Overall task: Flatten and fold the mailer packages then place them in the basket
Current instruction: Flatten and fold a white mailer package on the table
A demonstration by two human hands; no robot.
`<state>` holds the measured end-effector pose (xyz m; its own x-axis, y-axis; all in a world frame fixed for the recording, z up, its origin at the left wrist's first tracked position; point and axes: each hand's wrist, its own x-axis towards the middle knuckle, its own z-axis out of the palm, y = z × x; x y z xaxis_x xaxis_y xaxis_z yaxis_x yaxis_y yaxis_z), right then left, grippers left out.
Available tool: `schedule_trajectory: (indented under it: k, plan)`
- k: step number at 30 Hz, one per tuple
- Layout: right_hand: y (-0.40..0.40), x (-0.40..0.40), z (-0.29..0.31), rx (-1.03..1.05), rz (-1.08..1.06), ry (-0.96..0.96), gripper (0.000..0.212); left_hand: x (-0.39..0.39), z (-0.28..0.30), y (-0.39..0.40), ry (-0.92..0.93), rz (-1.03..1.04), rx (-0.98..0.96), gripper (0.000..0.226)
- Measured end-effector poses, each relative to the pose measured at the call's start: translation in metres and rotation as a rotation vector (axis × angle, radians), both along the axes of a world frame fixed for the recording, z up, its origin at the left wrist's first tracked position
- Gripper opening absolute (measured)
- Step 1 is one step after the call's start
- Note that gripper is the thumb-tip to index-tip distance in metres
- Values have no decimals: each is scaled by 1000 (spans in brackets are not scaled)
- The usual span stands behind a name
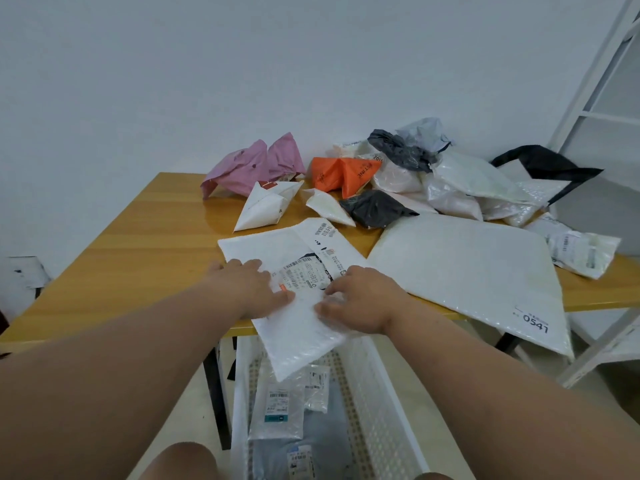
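A white bubble mailer (277,251) with a printed label lies on the wooden table (138,237), its near end hanging over the front edge. My left hand (249,282) presses flat on its left side, fingers spread. My right hand (360,299) rests on its right side, with fingers bent at the mailer's surface near the label. Below the table edge stands a white perforated basket (374,393) holding several flattened mailers (277,414).
A large white mailer marked 0541 (467,271) lies to the right, overhanging the edge. Behind are crumpled pink (249,164), orange (343,173), dark grey (374,207) and white packages in a pile. A white metal frame (588,98) stands at right.
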<state>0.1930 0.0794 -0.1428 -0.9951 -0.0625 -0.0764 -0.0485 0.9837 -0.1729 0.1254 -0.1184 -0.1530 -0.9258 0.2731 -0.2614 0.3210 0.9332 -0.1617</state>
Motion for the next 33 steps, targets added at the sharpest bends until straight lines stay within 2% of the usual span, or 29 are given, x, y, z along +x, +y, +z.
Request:
schedule_trajectory:
  k: [2,4,7,9,12,22,26,28,31,33]
  plan:
    - [2,-6,1,-34,-9,53,48,-6,-1,2,77,-28,81,55]
    - [4,-9,-2,14,1,112,53,-8,-1,7,154,-86,198,48]
    - [6,-11,-14,77,50,64,65,-4,-10,16,22,-143,345,49]
    - [7,-12,-25,85,75,36,68,-1,-22,17,-57,-152,331,61]
    - [9,-11,-38,93,108,20,69,-5,-35,16,-36,-158,290,67]
    - [5,-7,-50,84,80,53,66,2,-39,19,14,-140,309,67]
    - [2,-12,-37,32,51,42,65,1,-38,18,-6,-148,305,68]
    - [0,-21,-21,19,-4,26,57,-3,-32,18,-42,-143,294,71]
    - [-7,-41,-6,38,-76,120,40,-11,-18,22,-28,-93,339,68]
    - [-10,-51,-8,72,-58,169,44,-17,-11,27,66,-71,380,60]
